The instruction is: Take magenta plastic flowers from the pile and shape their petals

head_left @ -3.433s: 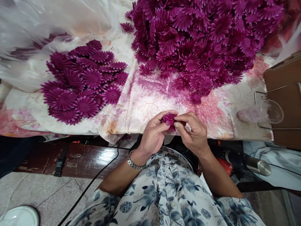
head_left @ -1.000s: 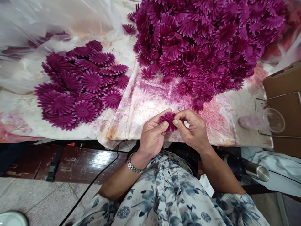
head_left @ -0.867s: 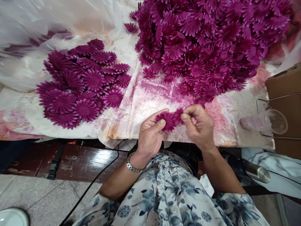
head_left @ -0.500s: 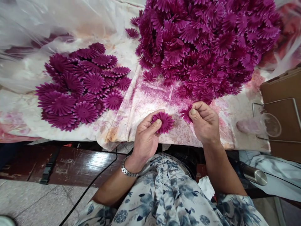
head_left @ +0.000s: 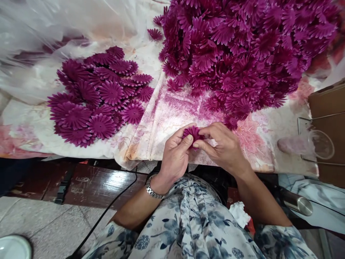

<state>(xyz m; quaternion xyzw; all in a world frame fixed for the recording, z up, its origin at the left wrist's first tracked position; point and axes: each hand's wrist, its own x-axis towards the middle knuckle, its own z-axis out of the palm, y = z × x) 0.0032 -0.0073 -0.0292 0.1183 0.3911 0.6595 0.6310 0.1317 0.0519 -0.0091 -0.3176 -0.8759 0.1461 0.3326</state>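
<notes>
Both my hands meet at the table's near edge and pinch one small magenta fabric flower [head_left: 192, 132]. My left hand [head_left: 174, 156], with a metal watch on its wrist, holds the flower from the left, thumb on top. My right hand [head_left: 224, 148] grips it from the right with thumb and fingers. A big heap of the same magenta flowers [head_left: 242, 50] lies just beyond my right hand. A flatter spread of flowers [head_left: 99, 93] lies to the left, beyond my left hand.
A stained floral cloth [head_left: 172, 108] covers the table. Clear plastic sheeting [head_left: 54, 25] lies at the back left. At the right are a brown cardboard box [head_left: 327, 108] with a wire frame and a clear glass [head_left: 320, 144]. A black cable [head_left: 107, 212] runs below.
Half a second ago my hands were apart, each with a flower, the right one near the heap. Now they have come together on one flower at the table edge.
</notes>
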